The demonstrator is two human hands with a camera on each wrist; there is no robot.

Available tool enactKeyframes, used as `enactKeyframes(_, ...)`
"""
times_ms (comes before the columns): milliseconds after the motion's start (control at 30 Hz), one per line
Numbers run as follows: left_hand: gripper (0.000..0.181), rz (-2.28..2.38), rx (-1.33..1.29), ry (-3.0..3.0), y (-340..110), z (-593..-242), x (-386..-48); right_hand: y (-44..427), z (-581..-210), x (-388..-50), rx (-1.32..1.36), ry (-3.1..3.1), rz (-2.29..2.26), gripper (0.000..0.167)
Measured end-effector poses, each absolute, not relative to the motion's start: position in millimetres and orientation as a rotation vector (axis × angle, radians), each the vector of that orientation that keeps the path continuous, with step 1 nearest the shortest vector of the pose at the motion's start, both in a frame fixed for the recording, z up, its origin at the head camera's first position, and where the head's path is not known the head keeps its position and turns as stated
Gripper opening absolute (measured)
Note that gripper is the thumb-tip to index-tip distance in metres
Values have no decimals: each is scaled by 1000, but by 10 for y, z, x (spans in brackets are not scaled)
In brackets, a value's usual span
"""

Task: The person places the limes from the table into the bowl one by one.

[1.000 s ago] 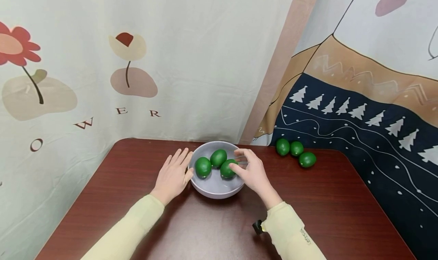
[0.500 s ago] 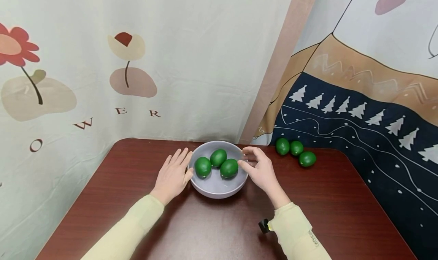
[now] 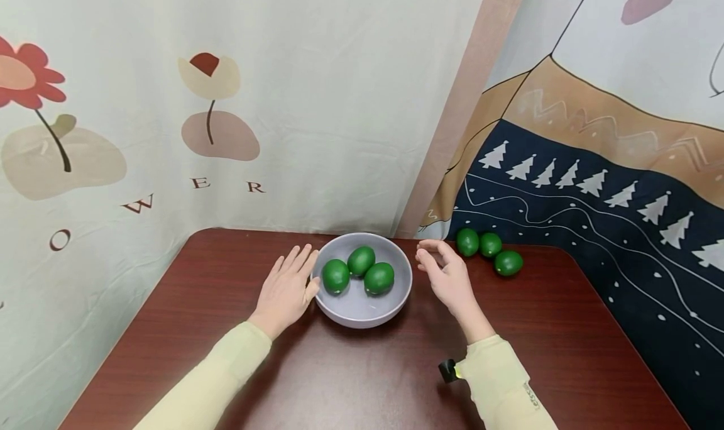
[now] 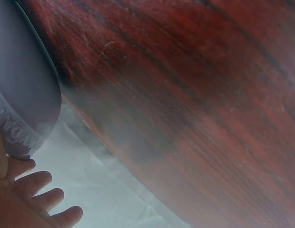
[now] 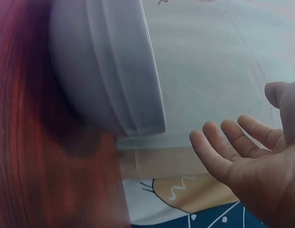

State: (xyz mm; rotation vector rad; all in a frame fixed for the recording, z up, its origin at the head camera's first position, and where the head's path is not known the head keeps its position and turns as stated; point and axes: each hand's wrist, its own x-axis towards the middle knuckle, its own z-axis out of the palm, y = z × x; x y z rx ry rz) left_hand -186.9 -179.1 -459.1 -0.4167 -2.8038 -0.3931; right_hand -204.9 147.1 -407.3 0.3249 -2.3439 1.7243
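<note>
- Touching bowl point(image 3: 362, 309) with left hand point(image 3: 285, 288), fingers spread wide.
- Curving empty right hand point(image 3: 451, 280) loosely, just right of bowl.
- Counted three limes point(image 3: 361, 262) inside, three loose limes point(image 3: 489, 246) far right.

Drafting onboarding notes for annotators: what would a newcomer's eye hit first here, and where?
Probably the three lime-like green fruits inside the pale grey bowl near the table's far edge, with the left hand at its left and the right hand apart from it on the right. Next, three more green fruits clustered toward the table's far right corner.
</note>
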Motion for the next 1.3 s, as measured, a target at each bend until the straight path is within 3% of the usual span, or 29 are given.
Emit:
enactKeyframes(767, 61, -392, -415, -2802, -1778, -4576, -1866, 1904, -4176, -2100, 112, -2356, 1710, 29)
enactKeyframes(1300, 60, -386, -414, -2785, -1788, -4592, -1857, 2240, -4289, -2138, 28, -2437, 1428, 35)
